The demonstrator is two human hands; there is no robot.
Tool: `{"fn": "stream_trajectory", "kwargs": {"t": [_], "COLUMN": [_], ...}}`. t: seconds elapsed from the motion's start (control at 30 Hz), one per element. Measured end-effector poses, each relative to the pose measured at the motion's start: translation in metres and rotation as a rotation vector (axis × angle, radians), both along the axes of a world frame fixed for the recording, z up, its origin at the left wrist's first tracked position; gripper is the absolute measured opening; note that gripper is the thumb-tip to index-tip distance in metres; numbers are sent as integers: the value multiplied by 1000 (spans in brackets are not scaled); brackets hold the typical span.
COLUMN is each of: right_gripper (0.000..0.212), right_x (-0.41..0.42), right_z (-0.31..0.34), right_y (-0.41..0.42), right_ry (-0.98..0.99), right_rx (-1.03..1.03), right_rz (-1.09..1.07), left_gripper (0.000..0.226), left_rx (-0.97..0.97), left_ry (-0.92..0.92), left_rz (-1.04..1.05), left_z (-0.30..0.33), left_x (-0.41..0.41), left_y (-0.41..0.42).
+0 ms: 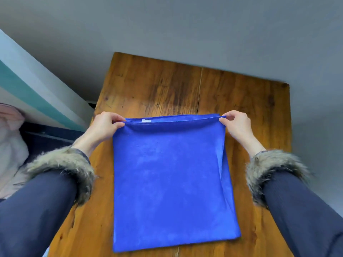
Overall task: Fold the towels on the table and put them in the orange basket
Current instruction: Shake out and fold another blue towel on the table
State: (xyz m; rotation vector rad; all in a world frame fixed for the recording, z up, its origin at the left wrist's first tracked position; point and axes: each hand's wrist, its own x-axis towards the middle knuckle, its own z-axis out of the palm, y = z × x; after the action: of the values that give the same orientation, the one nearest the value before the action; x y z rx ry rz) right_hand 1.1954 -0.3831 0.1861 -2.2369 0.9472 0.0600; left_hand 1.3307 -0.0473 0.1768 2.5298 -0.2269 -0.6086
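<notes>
Pinching the far corners of a blue towel (170, 175) with both hands over a wooden surface (154, 86).

The left hand (106, 126) grips the towel's far left corner between thumb and curled fingers; the right hand (236, 125) pinches the far right corner the same way. The towel stretches taut between them, doubled over, its near edge lying flat toward the person. A small white tag (146, 121) shows just inside the towel's far edge, nearer the left hand. Fur-trimmed dark sleeves (61, 164) flank the towel on either side.
</notes>
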Motion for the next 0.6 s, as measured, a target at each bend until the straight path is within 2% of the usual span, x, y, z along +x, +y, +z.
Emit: {"fn": "stream_trajectory", "kwargs": {"t": [0.27, 0.4, 0.6], "right_gripper": [3, 5, 6], "right_x": [19, 27, 34], "right_z": [-30, -33, -39], "right_y": [-14, -18, -21], "right_ry": [-2, 41, 117], "right_rx": [-54, -41, -216], "right_rz": [197, 290, 507], "left_gripper": [13, 11, 10], "left_rx": [98, 57, 21], "left_ry": [-134, -91, -10], "left_rz": [-103, -99, -99], "left_z": [-37, -35, -32], "left_x": [13, 9, 9], "left_y": [9, 1, -2]}}
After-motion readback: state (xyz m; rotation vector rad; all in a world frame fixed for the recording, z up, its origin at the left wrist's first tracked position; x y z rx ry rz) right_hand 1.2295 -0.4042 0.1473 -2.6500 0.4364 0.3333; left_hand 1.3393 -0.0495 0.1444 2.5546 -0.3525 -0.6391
